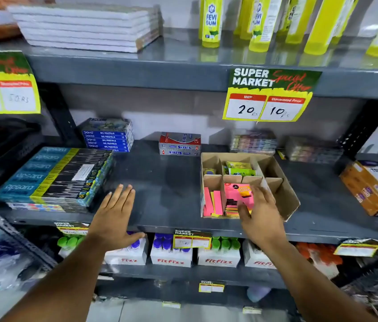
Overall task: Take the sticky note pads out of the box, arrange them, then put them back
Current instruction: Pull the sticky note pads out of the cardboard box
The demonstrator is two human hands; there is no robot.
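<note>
A brown cardboard box (283, 189) with dividers stands on the grey middle shelf (160, 187). Its front compartments hold pink and yellow sticky note pads (213, 203) on edge and a wrapped pink pad (235, 194). Green pads (239, 168) lie in a rear compartment. My right hand (260, 212) hovers over the box's front middle compartment, fingers spread, thumb touching the pink pad, gripping nothing. My left hand (116, 214) is flat and spread over the bare shelf, left of the box, holding nothing.
Apsara pencil boxes (55, 177) are stacked at the left, blue pastel boxes (108, 138) and red-grey Softek boxes (180, 145) behind. An orange carton (371, 189) sits at the right. A price tag (267, 96) hangs above the box. Bottles stand on the shelf below.
</note>
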